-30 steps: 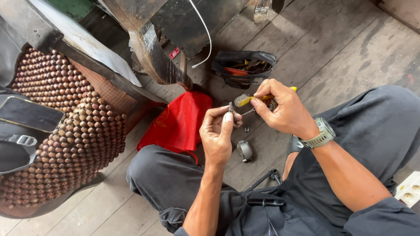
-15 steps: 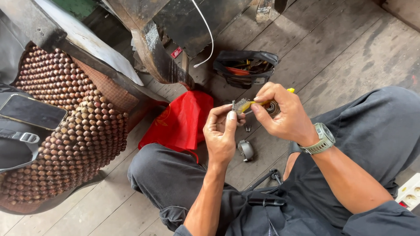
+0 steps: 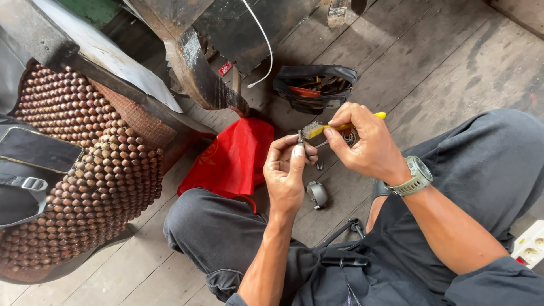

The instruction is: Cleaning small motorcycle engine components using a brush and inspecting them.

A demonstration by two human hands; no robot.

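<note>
Left hand (image 3: 285,175) pinching a small metal part (image 3: 301,137) upright between thumb and fingers. Right hand (image 3: 365,144) closed around a yellow-handled brush (image 3: 315,129), long axis running left to right, bristles touching the part from its right side. On the floor just below, a round metal piece (image 3: 318,193).

Matt weathered wooden floor (image 3: 430,68), glossy wooden bead seat cover (image 3: 85,170), red cloth (image 3: 232,161), yellow plastic brush (image 3: 340,126)
</note>
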